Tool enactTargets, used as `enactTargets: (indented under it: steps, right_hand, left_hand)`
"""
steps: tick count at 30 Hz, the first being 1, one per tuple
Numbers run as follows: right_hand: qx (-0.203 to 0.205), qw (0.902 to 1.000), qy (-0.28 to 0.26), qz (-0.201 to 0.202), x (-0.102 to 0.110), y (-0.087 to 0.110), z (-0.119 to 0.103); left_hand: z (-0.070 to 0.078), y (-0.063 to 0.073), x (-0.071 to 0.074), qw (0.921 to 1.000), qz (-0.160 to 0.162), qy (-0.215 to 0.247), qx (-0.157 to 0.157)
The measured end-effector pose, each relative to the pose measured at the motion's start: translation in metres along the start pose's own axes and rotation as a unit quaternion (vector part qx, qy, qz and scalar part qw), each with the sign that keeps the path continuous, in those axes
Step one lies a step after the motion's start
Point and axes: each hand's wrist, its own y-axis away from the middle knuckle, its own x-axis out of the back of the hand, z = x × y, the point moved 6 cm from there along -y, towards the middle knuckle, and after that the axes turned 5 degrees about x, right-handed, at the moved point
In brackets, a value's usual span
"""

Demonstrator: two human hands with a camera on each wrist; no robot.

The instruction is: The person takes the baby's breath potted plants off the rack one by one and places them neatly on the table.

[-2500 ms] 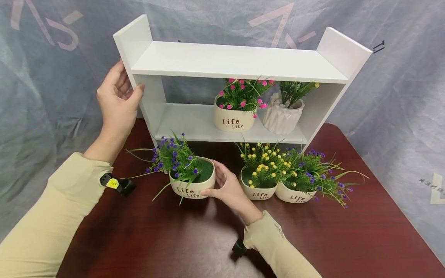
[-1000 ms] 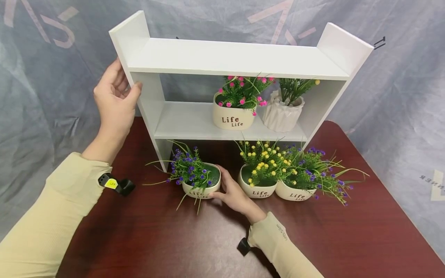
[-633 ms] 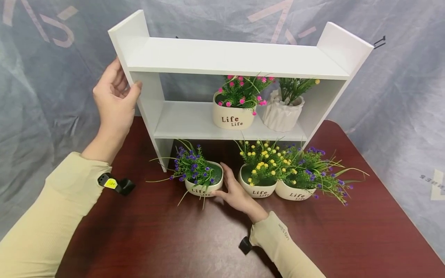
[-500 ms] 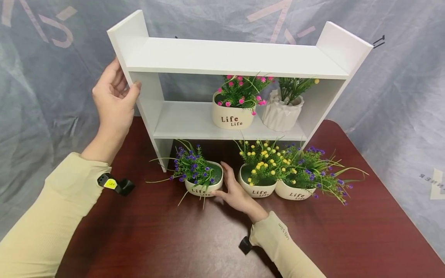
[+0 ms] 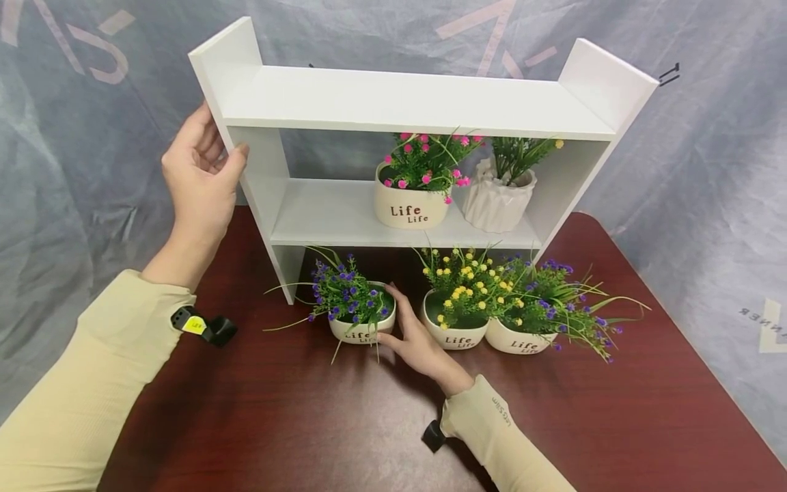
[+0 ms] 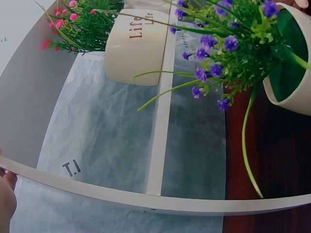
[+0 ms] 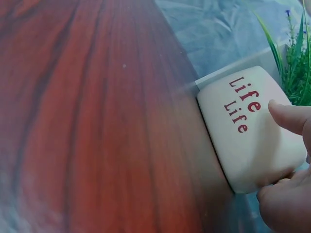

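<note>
My right hand (image 5: 418, 345) grips the right end of a cream oval flowerpot (image 5: 353, 333) marked "Life" and filled with purple flowers, thumb in front and fingers behind. In the right wrist view, the thumb lies on the face of this pot (image 7: 243, 145). It stands on the table just before the lower opening of a white two-tier shelf (image 5: 387, 102). My left hand (image 5: 199, 181) holds the shelf's left side panel, thumb at the front edge; the other fingers are partly hidden behind the panel.
On the middle board stand a pink-flowered pot (image 5: 408, 207) and a ribbed white pot (image 5: 498, 205). Right of my right hand are a yellow-flowered pot (image 5: 458, 338) and another purple-flowered pot (image 5: 519, 342), side by side on the dark red table (image 5: 307, 424). Grey cloth (image 5: 344, 34) hangs behind.
My right hand has shifted the purple-flowered pot right and slightly back, toward the yellow-flowered one. My left hand keeps its hold on the shelf panel.
</note>
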Motion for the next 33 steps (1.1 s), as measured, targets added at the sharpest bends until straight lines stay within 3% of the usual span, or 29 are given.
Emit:
enactTargets:
  steps: [7, 14, 22, 33]
  right_hand:
    - [-0.018, 0.9935, 0.111, 0.017, 0.003, 0.001, -0.003]
    - [-0.037, 0.9821, 0.184, 0.023, 0.006, 0.006, -0.011]
    - [-0.032, 0.9765, 0.209, 0.041, 0.008, 0.009, -0.015]
    - [-0.066, 0.9673, 0.240, 0.048, 0.009, 0.015, -0.020]
  left_hand:
    - [-0.001, 0.000, 0.000, 1.0000, 0.004, 0.008, 0.002]
    - [-0.001, -0.001, 0.000, 0.9999, 0.006, 0.014, 0.003]
    - [-0.002, -0.001, 0.001, 0.9999, 0.008, 0.014, 0.003]
    - [-0.001, 0.001, 0.000, 0.9998, 0.010, 0.017, 0.007]
